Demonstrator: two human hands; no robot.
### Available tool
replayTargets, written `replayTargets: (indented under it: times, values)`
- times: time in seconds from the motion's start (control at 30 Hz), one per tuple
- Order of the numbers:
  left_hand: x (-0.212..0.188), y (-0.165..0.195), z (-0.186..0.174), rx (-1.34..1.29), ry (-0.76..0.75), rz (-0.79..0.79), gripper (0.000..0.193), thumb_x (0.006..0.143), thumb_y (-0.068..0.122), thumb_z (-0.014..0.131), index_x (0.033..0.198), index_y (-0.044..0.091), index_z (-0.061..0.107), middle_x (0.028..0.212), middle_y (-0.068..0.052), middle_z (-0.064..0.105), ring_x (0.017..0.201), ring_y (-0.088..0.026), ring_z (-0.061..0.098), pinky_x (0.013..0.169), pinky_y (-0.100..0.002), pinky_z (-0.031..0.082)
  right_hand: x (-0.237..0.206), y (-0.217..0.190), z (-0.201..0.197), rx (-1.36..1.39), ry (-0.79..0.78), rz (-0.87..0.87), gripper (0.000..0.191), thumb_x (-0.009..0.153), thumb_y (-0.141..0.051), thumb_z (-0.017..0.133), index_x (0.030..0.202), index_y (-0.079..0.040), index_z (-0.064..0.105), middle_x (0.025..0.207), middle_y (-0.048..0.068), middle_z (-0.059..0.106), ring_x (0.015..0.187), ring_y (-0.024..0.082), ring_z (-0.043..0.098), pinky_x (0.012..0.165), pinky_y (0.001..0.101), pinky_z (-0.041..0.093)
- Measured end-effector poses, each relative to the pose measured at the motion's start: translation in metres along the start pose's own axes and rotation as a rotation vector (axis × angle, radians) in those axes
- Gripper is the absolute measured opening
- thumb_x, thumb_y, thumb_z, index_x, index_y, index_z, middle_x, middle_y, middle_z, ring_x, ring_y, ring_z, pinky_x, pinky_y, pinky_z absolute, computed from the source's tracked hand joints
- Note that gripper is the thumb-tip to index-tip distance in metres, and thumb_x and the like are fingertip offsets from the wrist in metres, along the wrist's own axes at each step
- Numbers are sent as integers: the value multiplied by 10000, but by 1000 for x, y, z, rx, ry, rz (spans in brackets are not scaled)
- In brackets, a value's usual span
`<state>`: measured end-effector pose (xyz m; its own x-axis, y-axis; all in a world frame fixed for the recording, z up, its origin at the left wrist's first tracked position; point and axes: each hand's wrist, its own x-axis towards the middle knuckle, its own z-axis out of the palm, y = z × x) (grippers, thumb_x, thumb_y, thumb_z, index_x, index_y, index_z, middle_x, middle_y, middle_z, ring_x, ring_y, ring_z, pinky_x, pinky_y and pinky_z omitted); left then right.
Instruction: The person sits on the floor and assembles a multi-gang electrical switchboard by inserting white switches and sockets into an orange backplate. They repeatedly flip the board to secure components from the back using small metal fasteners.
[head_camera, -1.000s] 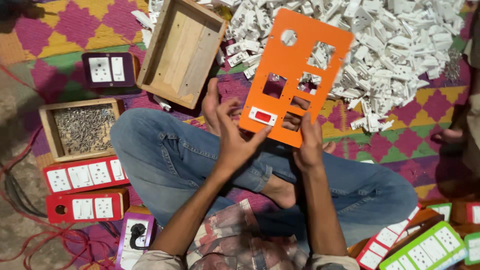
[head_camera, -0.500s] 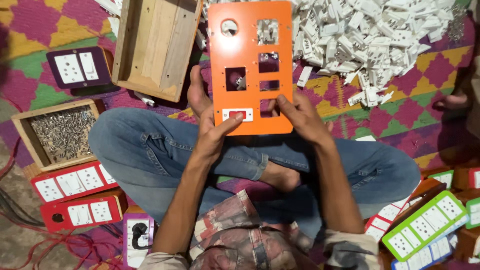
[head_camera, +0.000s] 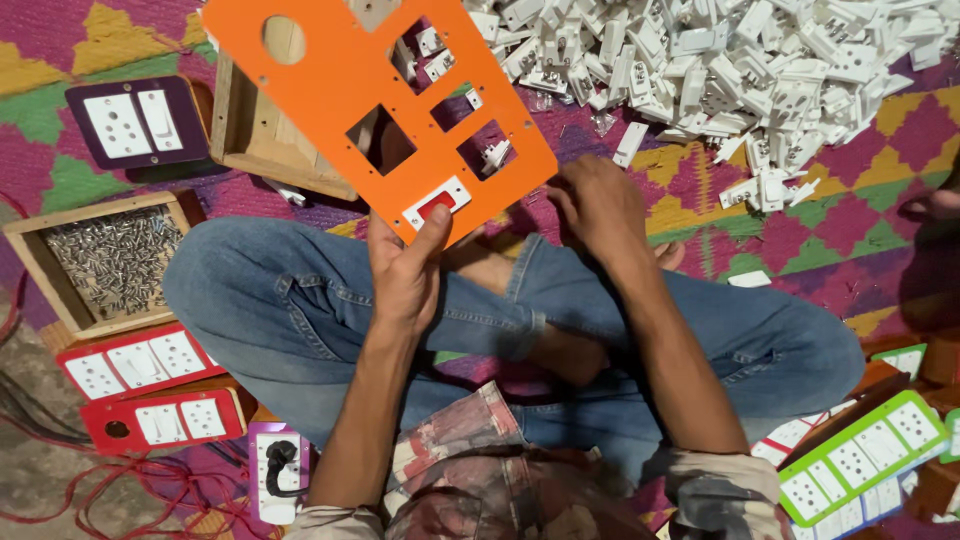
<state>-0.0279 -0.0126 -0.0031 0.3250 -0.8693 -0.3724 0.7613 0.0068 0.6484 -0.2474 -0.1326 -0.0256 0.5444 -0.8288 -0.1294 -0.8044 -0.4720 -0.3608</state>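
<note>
A person is sitting cross-legged on the floor, on a woven mat (head_camera: 880, 190) patterned in purple, pink, green and yellow diamonds, which is filling most of the frame. At the lower left edge the mat is giving way to bare grey ground, where red wires (head_camera: 90, 490) are lying in loops.

The left hand (head_camera: 405, 270) is gripping the lower edge of an orange plate (head_camera: 330, 80), its thumb pressing beside a small red switch (head_camera: 437, 205) set in a white frame. The plate is tilting up toward the top centre of the frame, with one round and several square holes cut through it. The right hand (head_camera: 600, 205) is resting just beside the plate's lower right corner, fingers curled loosely; whether it is holding anything I cannot tell.

A big heap of white plastic parts (head_camera: 740, 70) is spreading across the upper right of the frame. Behind the plate, at upper left, an empty wooden box (head_camera: 265, 150) is sitting on the mat, and next to it a dark purple switch board (head_camera: 135, 122). At the left, a second wooden tray of screws (head_camera: 110, 260) is lying near the knee, with two red switch boards (head_camera: 150, 390) below it. A green switch board (head_camera: 865, 455) is showing at the lower right.
</note>
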Motion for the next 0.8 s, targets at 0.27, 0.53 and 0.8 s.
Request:
replayTargets:
  times: [0.27, 0.53, 0.8]
  values:
    - [-4, -1, 5, 33, -17, 13, 316, 1012, 41, 664, 1288, -20, 521, 1167, -161, 691, 1026, -268, 734, 754, -443, 677, 2, 11, 16, 27, 47, 33, 209, 889, -203, 810, 1017, -61, 724, 938, 168, 671, 887, 401, 658, 724, 505, 514]
    - [-17, -4, 8, 107, -114, 8, 316, 1004, 55, 662, 1282, -50, 555, 1136, -177, 709, 910, -259, 749, 743, -398, 669, -11, 6, 23, 66, 120, -60, 228, 850, -65, 775, 1052, -12, 683, 940, 211, 661, 843, 451, 648, 690, 523, 523]
    - [-22, -9, 10, 150, -178, 3, 303, 1001, 59, 660, 1269, -58, 576, 1136, -159, 714, 925, -246, 753, 747, -382, 672, -16, 1, -6, 837, 331, 393, 128, 968, -109, 730, 1074, -39, 724, 913, 10, 722, 792, 168, 670, 673, 326, 539]
